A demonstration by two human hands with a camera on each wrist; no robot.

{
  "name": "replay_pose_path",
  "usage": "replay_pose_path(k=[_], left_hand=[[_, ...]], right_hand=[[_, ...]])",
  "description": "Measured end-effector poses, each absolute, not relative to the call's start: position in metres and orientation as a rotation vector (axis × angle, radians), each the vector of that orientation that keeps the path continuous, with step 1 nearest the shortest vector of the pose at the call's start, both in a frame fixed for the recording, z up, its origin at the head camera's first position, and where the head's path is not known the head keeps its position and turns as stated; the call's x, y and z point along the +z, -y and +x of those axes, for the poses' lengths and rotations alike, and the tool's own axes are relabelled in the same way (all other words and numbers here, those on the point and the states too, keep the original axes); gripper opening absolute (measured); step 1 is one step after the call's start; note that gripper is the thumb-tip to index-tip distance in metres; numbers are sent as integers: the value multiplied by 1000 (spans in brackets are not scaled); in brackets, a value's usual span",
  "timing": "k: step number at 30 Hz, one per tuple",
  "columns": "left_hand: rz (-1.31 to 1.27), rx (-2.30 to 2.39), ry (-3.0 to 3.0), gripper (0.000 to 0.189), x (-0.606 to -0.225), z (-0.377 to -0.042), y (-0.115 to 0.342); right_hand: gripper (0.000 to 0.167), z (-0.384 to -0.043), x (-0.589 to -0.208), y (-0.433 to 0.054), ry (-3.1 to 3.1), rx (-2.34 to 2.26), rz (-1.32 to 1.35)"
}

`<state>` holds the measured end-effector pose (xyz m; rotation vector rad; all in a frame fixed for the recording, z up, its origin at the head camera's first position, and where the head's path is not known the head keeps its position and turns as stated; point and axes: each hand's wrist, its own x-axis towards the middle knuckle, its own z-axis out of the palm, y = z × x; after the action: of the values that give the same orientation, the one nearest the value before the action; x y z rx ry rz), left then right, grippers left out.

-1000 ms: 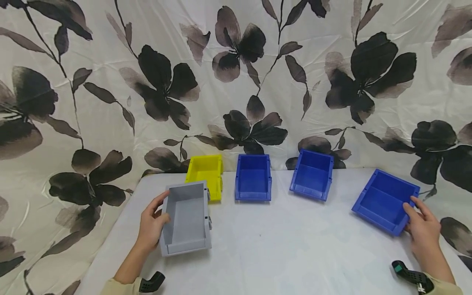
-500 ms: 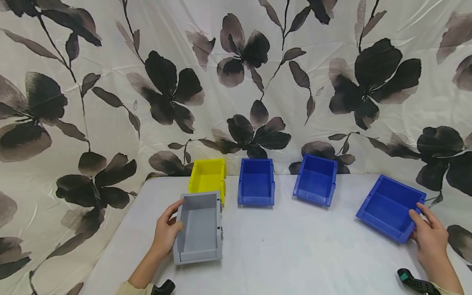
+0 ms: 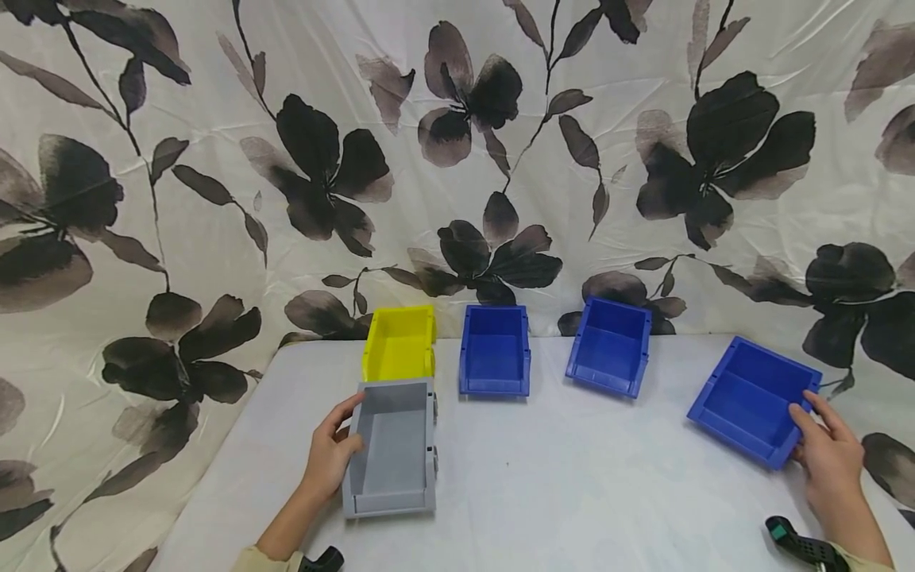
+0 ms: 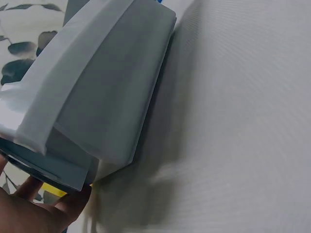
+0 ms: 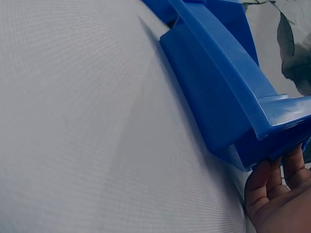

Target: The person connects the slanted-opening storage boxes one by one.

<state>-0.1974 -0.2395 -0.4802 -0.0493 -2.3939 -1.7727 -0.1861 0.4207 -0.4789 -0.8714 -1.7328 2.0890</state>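
Note:
My left hand [image 3: 330,457] grips the left side wall of a grey plastic storage bin [image 3: 395,445], thumb over the near part of the rim. That bin stands at the left of the table, in front of a yellow bin [image 3: 399,343] whose near end it overlaps in the head view. At the far right my right hand [image 3: 829,449] holds the right edge of a blue storage bin [image 3: 754,401], which sits turned at an angle. In the right wrist view its fingers [image 5: 260,179] lie under the rim of the blue bin [image 5: 209,82]. Both held bins have nothing inside.
Two more blue bins, one upright to the view [image 3: 495,351] and one slightly turned [image 3: 609,347], stand along the back of the white-covered table [image 3: 565,492]. A floral curtain [image 3: 572,143] hangs directly behind them. Black wrist devices show at both sleeves.
My left hand has moved the grey bin to the right and a little nearer, uncovering more of the yellow bin. The right hand stays on the blue bin; the head view shifted slightly.

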Motion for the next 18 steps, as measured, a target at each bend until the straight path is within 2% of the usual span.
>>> replay_pose_path(k=[9,18], left_hand=[[-67,-1814,2397,74,-484,-200,240],[-79,-1848,2474,73,-481,-200,242]], right_hand=[[66,-190,-479,-423,1701,2118,-859],[62,-194,-463,-421,1762,2009,-1030]])
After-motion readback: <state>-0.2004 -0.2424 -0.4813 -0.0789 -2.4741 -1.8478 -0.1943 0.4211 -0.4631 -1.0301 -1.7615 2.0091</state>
